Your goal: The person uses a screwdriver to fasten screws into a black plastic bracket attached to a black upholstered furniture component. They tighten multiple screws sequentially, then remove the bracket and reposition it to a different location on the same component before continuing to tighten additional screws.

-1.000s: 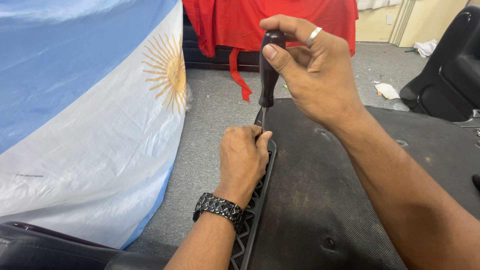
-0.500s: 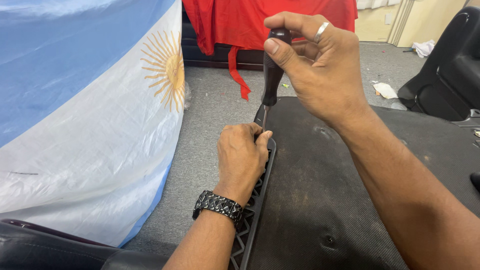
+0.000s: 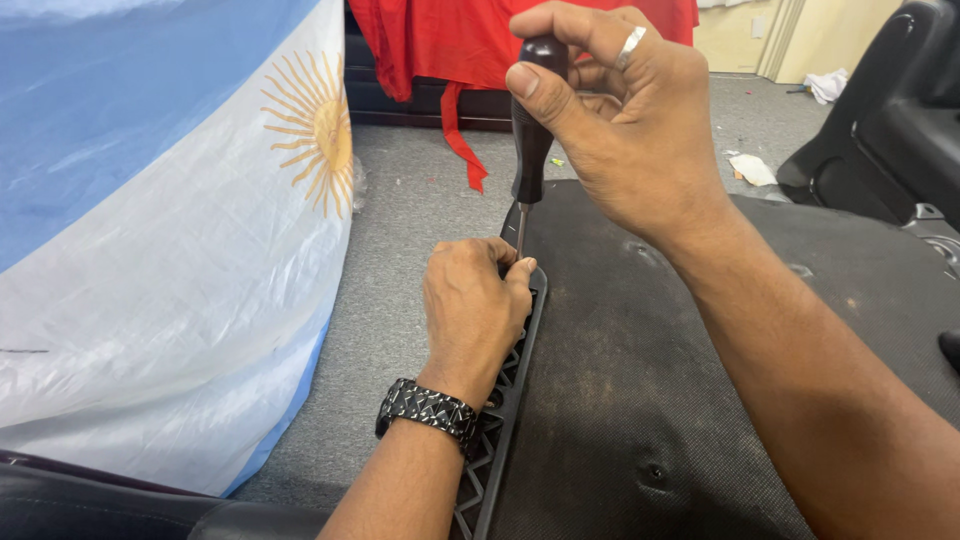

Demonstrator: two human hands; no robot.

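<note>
the flag (image 3: 150,250), light blue and white with a yellow sun emblem, is hanging at the left and is draping down to the grey carpet floor (image 3: 400,230).

the left hand (image 3: 472,305) is reaching forward from the lower centre, palm down, and is resting on the far end of the black plastic trim strip (image 3: 500,430). its grip is curled and pressed together around the lower end of the metal shaft, with the fingertips (image 3: 520,268) touching the shaft just above the strip. whether the shaft tip is seated in a fastener cannot be told, as the fingers are covering it. a black link wristwatch (image 3: 428,408) is sitting on the left wrist.

the screwdriver (image 3: 530,140) is standing close to upright, between the two hands. its handle is dark, smooth and rounded at the top, and is narrowing toward a thin bright metal shaft (image 3: 521,232).

the right hand (image 3: 620,130) is coming in from the lower right, forearm raised, and is positioned above the left hand. its grip is pinching the top of the handle, with the thumb (image 3: 540,100) pressing on the near side and the fingers wrapping over the cap. a silver ring (image 3: 630,47) is showing on one finger.

the strip is running along the left edge of the dark, worn carpeted panel (image 3: 700,400) and is showing a zigzag ribbed pattern. a red cloth (image 3: 450,40) is hanging behind the hands, and a black moulded part (image 3: 890,120) is lying at the far right.
</note>
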